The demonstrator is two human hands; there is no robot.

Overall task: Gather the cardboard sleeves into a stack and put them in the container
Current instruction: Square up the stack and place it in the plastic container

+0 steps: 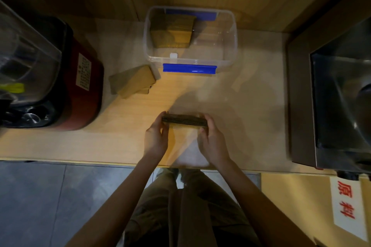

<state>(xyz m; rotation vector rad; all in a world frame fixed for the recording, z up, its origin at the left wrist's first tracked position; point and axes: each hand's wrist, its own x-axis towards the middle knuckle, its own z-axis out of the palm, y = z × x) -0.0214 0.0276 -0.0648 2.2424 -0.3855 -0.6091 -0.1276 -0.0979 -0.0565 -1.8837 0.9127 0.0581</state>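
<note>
A stack of brown cardboard sleeves [184,124] stands on edge on the wooden counter, squeezed between both hands. My left hand [155,138] grips its left end and my right hand [211,142] grips its right end. A clear plastic container [228,32] with blue latches sits at the back of the counter, open on top. A stack of sleeves [172,31] leans in its left half. More loose sleeves [133,81] lie fanned on the counter just left of the container's front corner.
A red and black appliance [80,90] with a clear lid stands at the left. A dark metal machine [337,106] occupies the right edge. The counter's front edge [80,161] runs just below my wrists, with grey floor beneath.
</note>
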